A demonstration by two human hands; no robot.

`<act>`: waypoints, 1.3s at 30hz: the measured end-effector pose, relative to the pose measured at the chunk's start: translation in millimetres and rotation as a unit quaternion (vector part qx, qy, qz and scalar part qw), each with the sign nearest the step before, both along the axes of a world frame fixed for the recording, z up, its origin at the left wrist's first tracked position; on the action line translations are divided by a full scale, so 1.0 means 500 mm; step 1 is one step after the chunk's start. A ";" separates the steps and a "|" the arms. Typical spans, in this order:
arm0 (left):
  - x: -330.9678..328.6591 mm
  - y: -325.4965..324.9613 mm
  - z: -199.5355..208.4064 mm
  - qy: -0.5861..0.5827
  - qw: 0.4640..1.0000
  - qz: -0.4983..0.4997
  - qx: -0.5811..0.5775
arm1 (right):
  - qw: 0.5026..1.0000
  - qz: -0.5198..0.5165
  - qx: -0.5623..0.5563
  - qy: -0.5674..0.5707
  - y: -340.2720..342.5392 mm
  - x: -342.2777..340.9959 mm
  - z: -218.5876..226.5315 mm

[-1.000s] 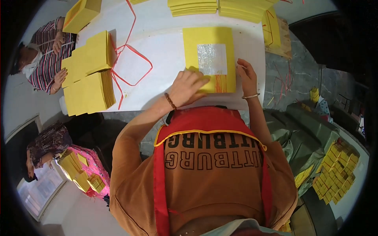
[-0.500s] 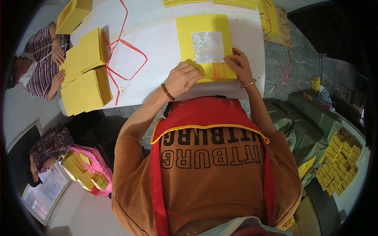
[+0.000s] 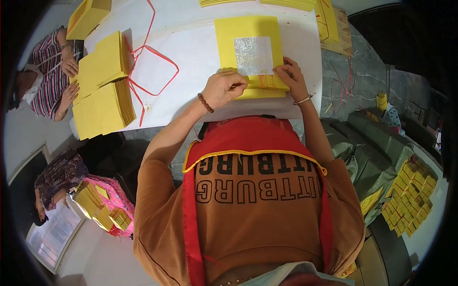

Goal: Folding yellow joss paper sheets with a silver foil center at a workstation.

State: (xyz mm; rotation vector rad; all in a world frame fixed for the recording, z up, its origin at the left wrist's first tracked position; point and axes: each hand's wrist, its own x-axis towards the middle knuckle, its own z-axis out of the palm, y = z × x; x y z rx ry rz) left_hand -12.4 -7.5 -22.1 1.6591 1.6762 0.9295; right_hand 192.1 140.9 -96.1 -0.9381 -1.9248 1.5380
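A stack of yellow paper sheets (image 3: 225,40) lies in front of me on the white table. The top sheet bears a silver foil square (image 3: 253,56) and an orange-red printed patch below it. The near edge of that sheet is lifted, and yellow paper shows beneath. My left hand (image 3: 224,88) pinches the near left corner, its fingers curled and the tips partly hidden. At the near right edge my right hand (image 3: 292,78) grips the same sheet, thumb on top and fingers partly out of sight behind the edge.
Yellow paper stacks (image 3: 102,62) stand on the left, beside red plastic strapping (image 3: 164,62). A person's hands (image 3: 70,66) touch those stacks. Further yellow stacks (image 3: 286,4) line the far edge. Green plastic sheeting (image 3: 355,138) and small yellow bundles (image 3: 410,195) are at lower right.
The top sheet's near edge has been raised off the paper below, and its printed patch now looks foreshortened. My left hand has moved slightly up and curled more; my right hand has shifted little.
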 end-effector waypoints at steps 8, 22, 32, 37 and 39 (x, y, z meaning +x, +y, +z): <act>-0.016 0.011 -0.014 -0.116 0.984 0.047 -0.128 | 0.997 0.059 -0.036 0.020 0.024 0.012 0.010; -0.050 -0.022 0.026 -0.021 0.996 -0.078 -0.045 | 0.993 0.087 0.070 0.024 0.009 0.022 -0.011; -0.068 -0.012 -0.052 0.254 0.960 0.015 0.117 | 0.991 0.049 0.125 -0.010 0.007 0.007 0.014; -0.066 -0.023 -0.018 0.296 0.942 0.011 0.160 | 0.901 0.150 0.396 -0.096 0.023 0.013 0.098; -0.058 -0.038 -0.010 0.280 0.947 -0.014 0.156 | 0.907 0.213 0.350 -0.101 0.017 0.026 0.118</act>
